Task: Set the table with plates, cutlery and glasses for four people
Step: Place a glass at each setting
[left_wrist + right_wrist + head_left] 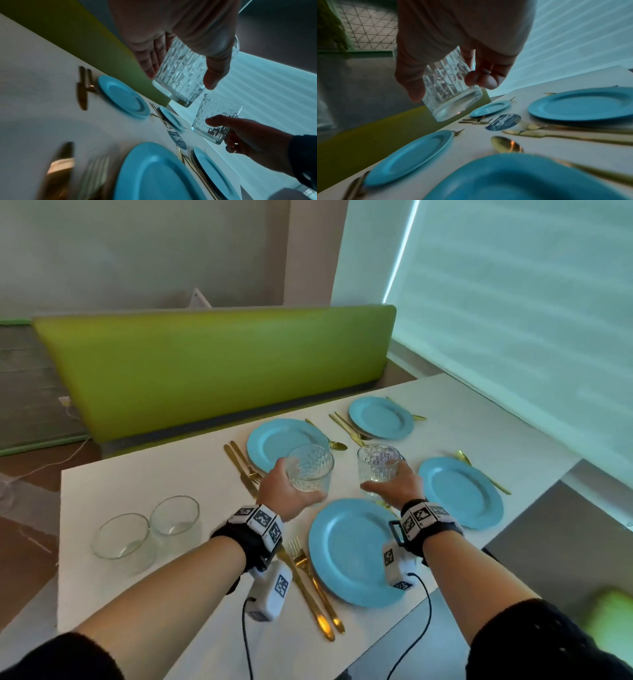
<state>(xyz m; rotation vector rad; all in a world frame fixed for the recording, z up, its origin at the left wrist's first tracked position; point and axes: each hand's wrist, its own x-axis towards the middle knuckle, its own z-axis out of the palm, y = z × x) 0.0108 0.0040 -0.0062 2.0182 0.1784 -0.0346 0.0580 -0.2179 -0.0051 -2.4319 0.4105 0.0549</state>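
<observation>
Four blue plates (352, 549) with gold cutlery (310, 583) lie beneath the fingers; left hand (281, 491) and right hand (399, 486) each grasp a cut-glass tumbler (310, 470), unplaced; two smooth glasses (147, 530) wait left.

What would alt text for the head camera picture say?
Each hand, left hand and right hand, holds a patterned glass tumbler above a white table set with four blue plates and gold cutlery; two smooth glasses stand at the left.
</observation>
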